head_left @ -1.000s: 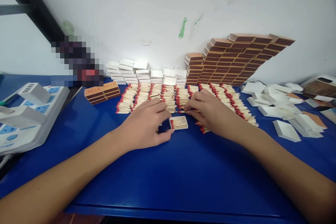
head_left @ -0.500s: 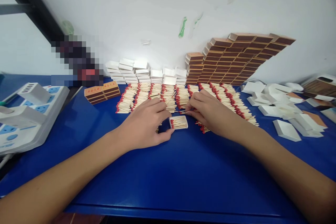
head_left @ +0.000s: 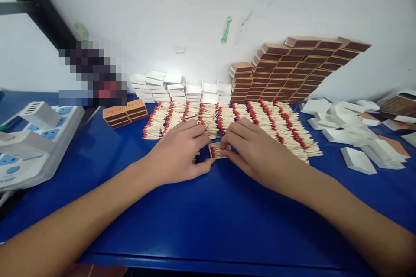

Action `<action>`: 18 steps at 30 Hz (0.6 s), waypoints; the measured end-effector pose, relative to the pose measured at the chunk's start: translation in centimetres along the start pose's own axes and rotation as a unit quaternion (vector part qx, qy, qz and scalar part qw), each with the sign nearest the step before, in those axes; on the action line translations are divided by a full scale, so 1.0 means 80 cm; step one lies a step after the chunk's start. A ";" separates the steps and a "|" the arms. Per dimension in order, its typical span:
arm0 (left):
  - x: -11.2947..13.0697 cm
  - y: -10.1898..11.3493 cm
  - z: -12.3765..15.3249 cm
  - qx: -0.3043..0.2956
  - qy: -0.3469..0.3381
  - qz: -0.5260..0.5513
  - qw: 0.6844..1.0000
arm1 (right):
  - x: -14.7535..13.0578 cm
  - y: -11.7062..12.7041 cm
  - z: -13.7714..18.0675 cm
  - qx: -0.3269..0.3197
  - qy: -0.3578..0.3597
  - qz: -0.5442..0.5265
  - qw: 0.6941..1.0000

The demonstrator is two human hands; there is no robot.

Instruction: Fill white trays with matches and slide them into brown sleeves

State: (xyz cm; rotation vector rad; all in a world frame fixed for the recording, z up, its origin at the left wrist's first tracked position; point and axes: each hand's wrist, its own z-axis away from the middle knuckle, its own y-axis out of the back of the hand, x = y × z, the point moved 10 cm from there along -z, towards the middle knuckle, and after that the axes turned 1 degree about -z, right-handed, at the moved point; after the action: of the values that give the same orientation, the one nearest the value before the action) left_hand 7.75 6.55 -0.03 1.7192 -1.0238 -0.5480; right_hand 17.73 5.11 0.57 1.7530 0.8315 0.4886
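Observation:
A small white matchbox tray (head_left: 216, 151) with red-tipped matches in it lies on the blue table (head_left: 208, 220). My left hand (head_left: 177, 153) rests curled beside it, thumb and fingers against the tray's left end. My right hand (head_left: 251, 149) covers the tray's right half, fingers pinched together over it; whether they hold matches is hidden. Behind both hands lies a long row of loose matches (head_left: 266, 121).
White inner trays (head_left: 177, 88) are stacked at the back; brown box sleeves (head_left: 292, 71) are piled against the wall. Two orange matchboxes (head_left: 126, 112) lie to the left, near a white power strip (head_left: 35, 138). Scattered white trays (head_left: 354, 138) lie to the right.
My right hand has moved left and nearer from the match row onto the tray, now covering its right half. My left hand has stayed at the tray.

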 end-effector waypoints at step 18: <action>0.003 0.004 0.000 0.017 -0.007 -0.006 1.000 | 0.060 -0.012 0.006 0.049 -0.022 0.045 0.998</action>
State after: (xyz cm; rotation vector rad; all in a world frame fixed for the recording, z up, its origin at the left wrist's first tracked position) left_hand 7.74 6.32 0.26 1.7547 -1.0374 -0.5538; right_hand 20.96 8.50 -0.80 1.8913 0.7597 0.4741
